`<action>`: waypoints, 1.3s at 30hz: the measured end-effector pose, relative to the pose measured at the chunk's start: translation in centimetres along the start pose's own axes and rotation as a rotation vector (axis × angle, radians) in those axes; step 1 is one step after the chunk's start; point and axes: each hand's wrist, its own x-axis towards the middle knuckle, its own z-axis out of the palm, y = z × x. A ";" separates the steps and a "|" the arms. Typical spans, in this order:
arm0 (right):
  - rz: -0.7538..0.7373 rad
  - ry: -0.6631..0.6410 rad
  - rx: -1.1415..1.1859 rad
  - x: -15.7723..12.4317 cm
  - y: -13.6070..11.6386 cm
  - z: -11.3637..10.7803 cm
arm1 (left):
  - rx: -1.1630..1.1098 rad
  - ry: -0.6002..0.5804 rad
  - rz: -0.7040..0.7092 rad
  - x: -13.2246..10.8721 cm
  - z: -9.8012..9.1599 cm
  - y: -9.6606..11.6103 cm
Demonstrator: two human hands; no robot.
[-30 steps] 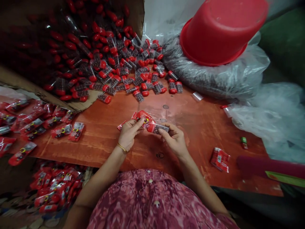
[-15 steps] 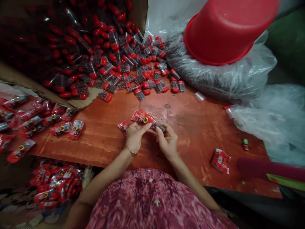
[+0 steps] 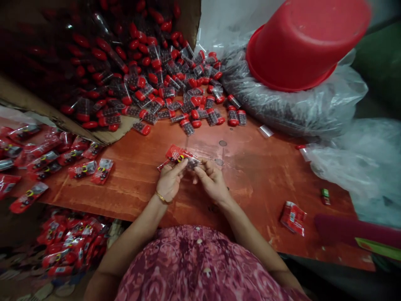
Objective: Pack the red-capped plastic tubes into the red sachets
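Between my two hands, above the middle of the table, is a red printed plastic packet (image 3: 173,152). My left hand (image 3: 169,183) grips it with the thumb on top. A clear tube of dark beads (image 3: 191,163) shows at the packet's right end, largely inside the clear film as far as I can see. My right hand (image 3: 213,182) pinches that end between thumb and fingers. Under my left hand, the edge of another red packet (image 3: 161,166) peeks out.
A cardboard box (image 3: 28,96) spills many red-capped tubes (image 3: 188,125) across the back. Filled red packets (image 3: 44,161) lie at left, more below the table edge. A red bucket (image 3: 291,46) rests on a plastic bag (image 3: 272,110); a flat red packet stack (image 3: 293,218) lies right.
Both hands have shifted slightly left with the packet. The tube has gone further into the packet, and my right fingers now pinch the packet's end. The whole view has shifted a little.
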 end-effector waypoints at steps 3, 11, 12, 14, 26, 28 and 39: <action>-0.029 -0.029 -0.145 1.5 0.0 0.4 | -0.038 0.038 -0.065 -0.1 -0.5 0.7; -0.355 0.093 -1.237 11.9 -1.0 -0.5 | -0.342 0.487 0.268 0.7 -5.7 7.5; -0.350 0.069 -1.317 12.8 -0.7 -0.8 | -0.354 0.495 0.310 0.7 -6.3 8.0; -0.338 0.023 -1.411 13.3 0.0 -1.4 | -0.267 0.464 0.329 0.6 -6.6 7.9; -0.442 0.132 -1.293 1.3 1.4 -6.7 | 1.836 0.061 0.627 3.2 -0.6 0.7; -0.426 0.153 -1.263 0.5 1.6 -6.8 | 1.876 0.055 0.602 3.7 -0.9 0.9; -0.359 0.342 -1.333 -0.3 1.8 -5.3 | 1.400 0.011 0.670 4.8 -2.2 0.6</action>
